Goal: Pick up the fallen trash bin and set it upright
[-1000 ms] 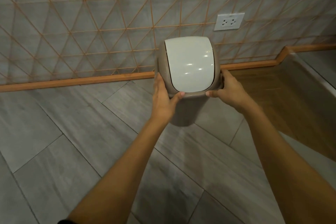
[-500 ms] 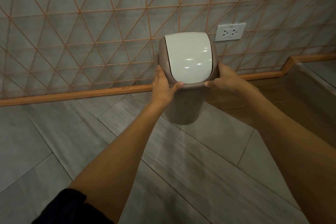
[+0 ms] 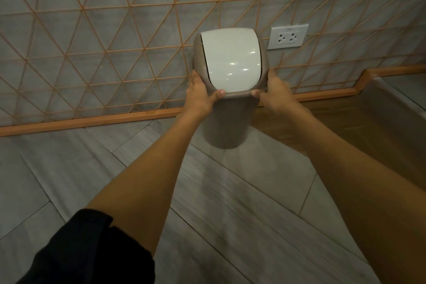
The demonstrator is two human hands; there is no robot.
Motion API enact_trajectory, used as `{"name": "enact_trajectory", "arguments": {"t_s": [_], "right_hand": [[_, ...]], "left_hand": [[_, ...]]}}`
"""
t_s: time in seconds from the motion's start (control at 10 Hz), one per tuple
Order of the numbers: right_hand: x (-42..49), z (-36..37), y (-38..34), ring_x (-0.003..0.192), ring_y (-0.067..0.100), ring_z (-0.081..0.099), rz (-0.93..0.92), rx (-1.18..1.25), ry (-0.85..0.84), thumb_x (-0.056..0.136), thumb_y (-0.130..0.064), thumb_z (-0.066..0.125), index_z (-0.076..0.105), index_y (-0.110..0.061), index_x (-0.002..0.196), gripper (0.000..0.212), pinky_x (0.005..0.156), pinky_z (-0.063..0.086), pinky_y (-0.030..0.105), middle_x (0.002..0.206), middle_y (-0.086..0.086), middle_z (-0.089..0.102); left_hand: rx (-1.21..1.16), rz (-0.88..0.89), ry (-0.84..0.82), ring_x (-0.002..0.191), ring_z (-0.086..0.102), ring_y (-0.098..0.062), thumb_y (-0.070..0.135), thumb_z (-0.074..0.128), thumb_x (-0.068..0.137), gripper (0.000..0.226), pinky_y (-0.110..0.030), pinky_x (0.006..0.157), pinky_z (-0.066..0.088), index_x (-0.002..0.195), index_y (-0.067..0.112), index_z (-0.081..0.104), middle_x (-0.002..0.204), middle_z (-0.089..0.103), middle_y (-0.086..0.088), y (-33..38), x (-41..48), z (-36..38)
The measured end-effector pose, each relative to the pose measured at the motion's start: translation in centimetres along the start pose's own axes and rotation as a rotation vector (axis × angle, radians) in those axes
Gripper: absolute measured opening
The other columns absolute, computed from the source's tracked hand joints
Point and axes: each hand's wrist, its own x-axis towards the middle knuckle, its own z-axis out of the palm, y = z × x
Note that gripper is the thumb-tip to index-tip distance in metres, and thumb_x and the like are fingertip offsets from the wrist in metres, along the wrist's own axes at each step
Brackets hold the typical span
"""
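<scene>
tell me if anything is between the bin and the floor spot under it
Nothing visible. The trash bin is held upright by the left hand and right hand, and the grey floor beneath it looks bare.

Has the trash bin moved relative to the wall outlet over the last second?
Yes. The trash bin, in both hands, now sits closer to the wall outlet, nearer the wall.

One head-worn camera looks forward and down over both forearms, close above the floor (image 3: 69,168), wall (image 3: 92,30) at 12 o'clock.
</scene>
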Motion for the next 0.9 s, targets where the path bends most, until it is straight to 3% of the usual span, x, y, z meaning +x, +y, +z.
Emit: {"name": "enact_trajectory", "arguments": {"t_s": [0.4, 0.5, 0.6, 0.8, 0.9], "right_hand": [[1.1, 0.2, 0.1, 0.137, 0.037, 0.036, 0.019, -0.085, -0.012, 0.094, -0.019, 0.058, 0.017, -0.001, 0.149, 0.072, 0.113, 0.032, 0.042, 0.149, 0.020, 0.038], [0.5, 0.0, -0.2, 0.143, 0.041, 0.025, 0.020, -0.101, -0.024, 0.094, -0.018, 0.058, 0.001, -0.001, 0.152, 0.083, 0.118, 0.025, 0.046, 0.157, 0.024, 0.020], [-0.1, -0.4, -0.7, 0.147, 0.042, 0.013, 0.027, -0.122, -0.035, 0.096, -0.014, 0.055, -0.017, -0.006, 0.152, 0.091, 0.121, 0.016, 0.047, 0.161, 0.025, 0.000], [-2.0, -3.2, -3.9, 0.146, 0.046, 0.011, -0.020, -0.279, -0.052, 0.096, -0.011, 0.051, -0.010, -0.015, 0.153, 0.084, 0.118, 0.019, 0.057, 0.160, 0.023, 0.001], [-3.7, -5.6, -7.6, 0.141, 0.047, 0.022, -0.084, -0.375, -0.057, 0.093, -0.010, 0.050, 0.000, -0.018, 0.154, 0.079, 0.109, 0.032, 0.061, 0.156, 0.024, 0.015]], "left_hand": [[0.047, -0.027, -0.021, 0.151, 0.014, -0.033, 0.025, 0.064, 0.091, 0.094, -0.048, 0.123, 0.019, 0.154, 0.003, -0.002, 0.164, 0.012, -0.016, -0.4, 0.8, 0.6], [0.096, -0.058, -0.002, 0.153, -0.001, -0.032, 0.027, 0.058, 0.096, 0.095, -0.042, 0.125, 0.007, 0.152, 0.001, -0.014, 0.165, -0.009, -0.016, 0.4, -0.2, 1.0], [0.112, -0.054, -0.001, 0.152, -0.009, -0.030, 0.036, 0.049, 0.099, 0.091, -0.042, 0.124, 0.004, 0.152, 0.001, -0.017, 0.164, -0.017, -0.015, 0.8, -1.4, 0.7], [0.306, 0.042, -0.030, 0.153, -0.002, -0.029, 0.043, 0.046, 0.098, 0.087, -0.051, 0.124, 0.011, 0.154, 0.004, -0.008, 0.165, -0.007, -0.015, 2.4, -2.9, -4.4], [0.445, 0.119, -0.005, 0.153, 0.007, -0.026, 0.040, 0.046, 0.099, 0.080, -0.054, 0.122, 0.015, 0.156, 0.009, -0.002, 0.166, 0.002, -0.011, 5.3, -3.6, -8.6]]}}
